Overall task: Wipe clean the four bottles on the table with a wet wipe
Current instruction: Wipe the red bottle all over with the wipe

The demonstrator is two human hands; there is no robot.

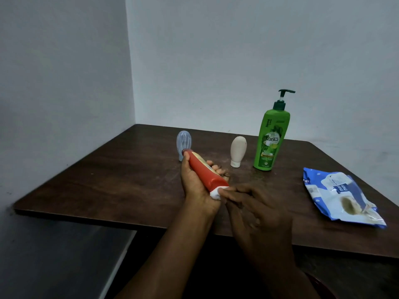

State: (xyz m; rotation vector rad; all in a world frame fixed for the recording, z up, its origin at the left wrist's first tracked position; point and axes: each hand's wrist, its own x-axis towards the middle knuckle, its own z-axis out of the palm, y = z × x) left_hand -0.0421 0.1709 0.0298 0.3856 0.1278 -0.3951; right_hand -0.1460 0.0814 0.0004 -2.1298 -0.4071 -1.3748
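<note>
Tilted red bottle (205,171), white wipe (216,194) at lower end; blue bottle (184,143), cream bottle (238,149), green pump bottle (269,139) upright.

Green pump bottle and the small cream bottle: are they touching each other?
Apart. The head view shows a strip of bare brown table between the green pump bottle and the cream bottle.

We have one wide-angle view, worn on the head, facing forward and down. The worktop (108,190) lies near, its far corner at 11 o'clock.
</note>
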